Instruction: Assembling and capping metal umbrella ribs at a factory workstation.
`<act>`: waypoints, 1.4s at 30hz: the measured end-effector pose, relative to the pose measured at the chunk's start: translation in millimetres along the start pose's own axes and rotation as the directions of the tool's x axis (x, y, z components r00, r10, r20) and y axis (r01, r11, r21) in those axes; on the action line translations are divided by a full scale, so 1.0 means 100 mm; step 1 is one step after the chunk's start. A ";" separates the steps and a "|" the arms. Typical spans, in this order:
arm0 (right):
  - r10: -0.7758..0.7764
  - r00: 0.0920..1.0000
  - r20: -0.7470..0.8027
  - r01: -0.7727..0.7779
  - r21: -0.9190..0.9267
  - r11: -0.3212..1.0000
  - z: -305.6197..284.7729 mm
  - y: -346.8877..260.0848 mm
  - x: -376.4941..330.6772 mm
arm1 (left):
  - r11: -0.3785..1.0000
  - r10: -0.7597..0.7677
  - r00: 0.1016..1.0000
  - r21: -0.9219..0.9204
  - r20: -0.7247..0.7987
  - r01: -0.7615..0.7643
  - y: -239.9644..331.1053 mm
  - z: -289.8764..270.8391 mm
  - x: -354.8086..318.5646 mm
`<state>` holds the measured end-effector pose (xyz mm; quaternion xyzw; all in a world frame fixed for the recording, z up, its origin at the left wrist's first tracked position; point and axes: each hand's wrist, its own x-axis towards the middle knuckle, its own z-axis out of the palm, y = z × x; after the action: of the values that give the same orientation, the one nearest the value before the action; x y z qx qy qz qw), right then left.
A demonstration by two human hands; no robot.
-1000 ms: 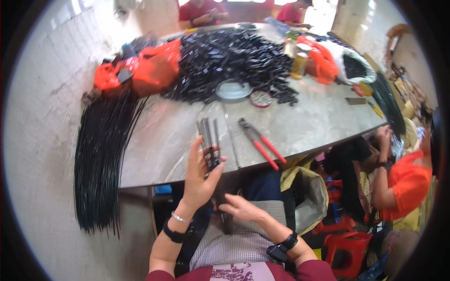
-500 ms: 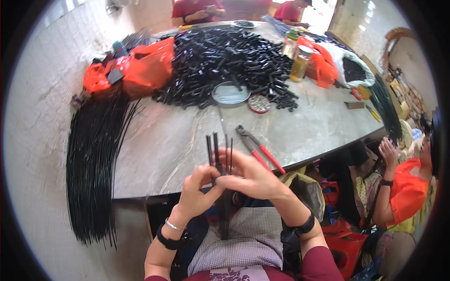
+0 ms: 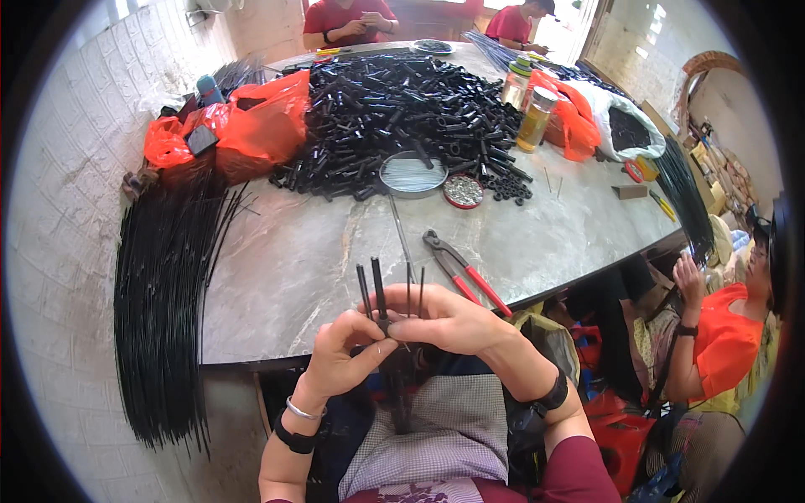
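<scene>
Clamping black rods [image 3: 378,283] in the grip of left hand [image 3: 341,352] and right hand [image 3: 453,323] together, near red-handled pincers [image 3: 480,282] on the worktop [image 3: 277,277].

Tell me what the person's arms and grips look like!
The left grip and right grip wear no gloves. The left arm has a silver bangle and black band, the right arm a black strap. The right sleeve is maroon and short.

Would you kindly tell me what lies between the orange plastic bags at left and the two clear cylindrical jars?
In the head view, a large heap of black tubular pieces lies between the bags and jars.
</scene>
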<state>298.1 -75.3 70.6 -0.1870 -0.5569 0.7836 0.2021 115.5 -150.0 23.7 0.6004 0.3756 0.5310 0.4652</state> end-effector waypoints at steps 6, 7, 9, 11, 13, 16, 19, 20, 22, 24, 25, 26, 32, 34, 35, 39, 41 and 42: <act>0.057 0.998 -0.032 -0.058 -0.010 0.998 0.03 0.00 0.07 | 1.000 -0.020 1.000 -0.004 -0.003 0.020 0.01 -0.03 0.00; 0.053 0.998 -0.026 -0.053 -0.019 0.998 0.04 0.01 0.08 | 0.999 -0.030 1.000 -0.044 -0.009 0.030 0.01 -0.03 -0.01; 0.042 0.995 -0.088 -0.047 -0.050 0.998 0.04 0.03 0.11 | 0.999 0.010 1.000 -0.051 -0.001 -0.010 -0.09 -0.07 -0.02; 0.060 0.998 -0.033 -0.063 -0.101 0.993 -0.04 0.04 0.14 | 0.996 0.000 1.000 -0.089 0.011 0.001 -0.12 -0.08 -0.01; -0.050 0.996 0.075 0.063 -0.186 0.980 -0.04 -0.04 0.17 | 0.999 -0.007 1.000 -0.054 -0.001 0.007 -0.22 -0.13 -0.04; 0.023 0.996 0.088 0.012 -0.382 0.924 -0.26 -0.24 0.16 | 0.990 0.019 1.000 -0.143 -0.018 -0.021 -0.29 -0.17 -0.05; -0.040 0.999 0.034 0.051 -0.482 0.874 -0.68 -0.37 0.36 | 0.970 0.027 0.998 -0.239 -0.063 -0.041 -0.35 -0.21 -0.05; -0.035 0.999 -0.018 0.022 -0.486 0.874 -0.84 -0.40 0.49 | 0.975 0.030 0.997 -0.220 -0.070 -0.045 -0.35 -0.23 -0.06; -0.239 0.936 -0.258 0.034 -0.609 0.793 -1.24 -0.35 0.84 | 0.971 0.045 0.997 -0.231 -0.068 -0.060 -0.37 -0.22 -0.03; -0.458 0.808 -0.372 -0.045 -0.812 0.582 -1.57 -0.33 1.23 | 0.967 0.043 0.996 -0.249 -0.081 -0.062 -0.35 -0.22 -0.04; -0.513 0.754 -0.410 -0.096 -0.842 0.532 -1.71 -0.34 1.39 | 0.966 0.047 0.995 -0.248 -0.084 -0.067 -0.34 -0.22 -0.04; -0.566 0.719 -0.404 -0.128 -0.876 0.464 -1.82 -0.36 1.54 | 0.970 0.042 0.996 -0.235 -0.079 -0.059 -0.35 -0.22 -0.04; -0.561 0.651 -0.511 -0.430 -0.857 0.283 -2.03 -0.57 2.17 | 0.984 0.073 0.996 -0.159 -0.052 -0.080 -0.36 -0.27 -0.03; -0.389 0.691 -0.609 -0.551 -0.792 0.261 -2.04 -0.61 2.28 | 0.985 0.059 0.996 -0.156 -0.067 -0.068 -0.35 -0.28 -0.04; -0.386 0.694 -0.608 -0.549 -0.793 0.263 -2.03 -0.62 2.31 | 0.986 0.050 0.996 -0.157 -0.075 -0.061 -0.35 -0.29 -0.04; -0.321 0.731 -0.602 -0.572 -0.797 0.193 -2.03 -0.65 2.35 | 0.983 0.049 0.995 -0.171 -0.083 -0.063 -0.34 -0.29 -0.04; -0.361 0.722 -0.590 -0.604 -0.792 0.086 -1.97 -0.69 2.30 | 0.992 0.045 0.995 -0.116 -0.090 -0.055 -0.35 -0.28 -0.06; -0.393 0.722 -0.569 -0.568 -0.813 0.132 -1.96 -0.71 2.25 | 0.992 0.046 0.995 -0.115 -0.091 -0.057 -0.34 -0.27 -0.06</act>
<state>216.5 220.0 62.1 -0.5795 -0.7930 0.0944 0.1623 89.3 -141.9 -11.0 0.5574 0.3481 0.5901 0.4689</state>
